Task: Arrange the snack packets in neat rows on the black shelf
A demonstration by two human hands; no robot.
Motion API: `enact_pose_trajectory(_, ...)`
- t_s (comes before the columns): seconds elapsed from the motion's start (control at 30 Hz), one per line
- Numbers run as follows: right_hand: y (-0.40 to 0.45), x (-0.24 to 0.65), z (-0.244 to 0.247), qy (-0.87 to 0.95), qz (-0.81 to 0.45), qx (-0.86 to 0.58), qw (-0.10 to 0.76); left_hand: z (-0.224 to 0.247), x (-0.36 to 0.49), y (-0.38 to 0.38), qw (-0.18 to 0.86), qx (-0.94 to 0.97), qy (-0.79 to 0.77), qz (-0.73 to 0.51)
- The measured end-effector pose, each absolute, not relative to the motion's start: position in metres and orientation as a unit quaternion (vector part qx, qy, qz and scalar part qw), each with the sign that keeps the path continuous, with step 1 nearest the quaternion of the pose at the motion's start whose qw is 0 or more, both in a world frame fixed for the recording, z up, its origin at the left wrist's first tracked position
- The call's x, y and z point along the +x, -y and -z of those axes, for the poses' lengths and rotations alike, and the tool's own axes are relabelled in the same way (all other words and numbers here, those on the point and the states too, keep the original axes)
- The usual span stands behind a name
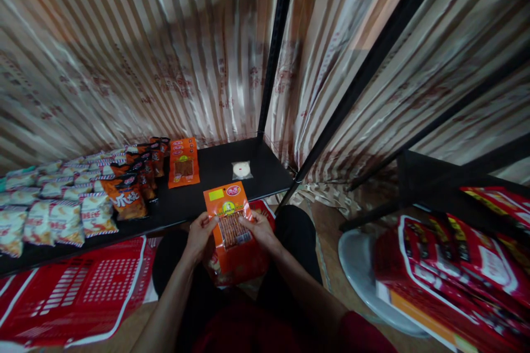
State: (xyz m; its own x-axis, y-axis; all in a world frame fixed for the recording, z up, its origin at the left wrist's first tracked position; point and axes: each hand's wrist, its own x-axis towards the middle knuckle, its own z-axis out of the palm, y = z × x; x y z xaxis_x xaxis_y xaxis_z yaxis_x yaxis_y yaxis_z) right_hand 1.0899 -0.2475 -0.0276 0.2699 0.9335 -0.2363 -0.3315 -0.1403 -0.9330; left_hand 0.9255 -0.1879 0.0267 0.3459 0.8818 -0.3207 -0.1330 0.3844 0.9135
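Between both hands, above my lap, is an orange snack packet point(227, 204) with a clear window showing brown sticks inside. My left hand point(201, 231) pinches its left edge, thumb on the front. My right hand point(261, 227) grips the right edge the same way. Just beyond, a similar orange packet point(184, 165) lies on the black shelf point(215, 168). To the right of that packet is a small clear-wrapped white round item point(242, 170).
Rows of pale snack bags point(62, 215) and dark orange bags point(126, 198) fill the shelf's left side. A red basket point(103, 281) sits below. At right, red packets point(467, 248) stand in a basket near a grey stool point(360, 270). Black posts point(277, 49) and striped curtains point(199, 55) rise behind.
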Motion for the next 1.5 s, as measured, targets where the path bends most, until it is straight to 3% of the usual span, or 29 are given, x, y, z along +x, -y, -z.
enact_pose_trajectory(0.3, 0.239, 1.083, 0.023, 0.272, -0.515, -0.549, 0.599, -0.011, 0.932, 0.188, 0.698, 0.362, -0.480, -0.389)
enact_pose_trajectory(0.8, 0.267, 1.064, -0.014, 0.273, -0.663, -0.381, 0.584, 0.000, 0.939, 0.174, 0.638, 0.340, -0.526, -0.448)
enact_pose_trajectory(1.07, 0.267, 1.058, -0.009, 0.257, -0.656, -0.374, 0.603, 0.009, 0.936, 0.173, 0.610, 0.380, -0.540, -0.438)
enact_pose_trajectory(1.5, 0.267, 1.053, -0.012, 0.266, -0.633, -0.408, 0.601, 0.013, 0.937, 0.170, 0.337, 0.522, -0.665, -0.414)
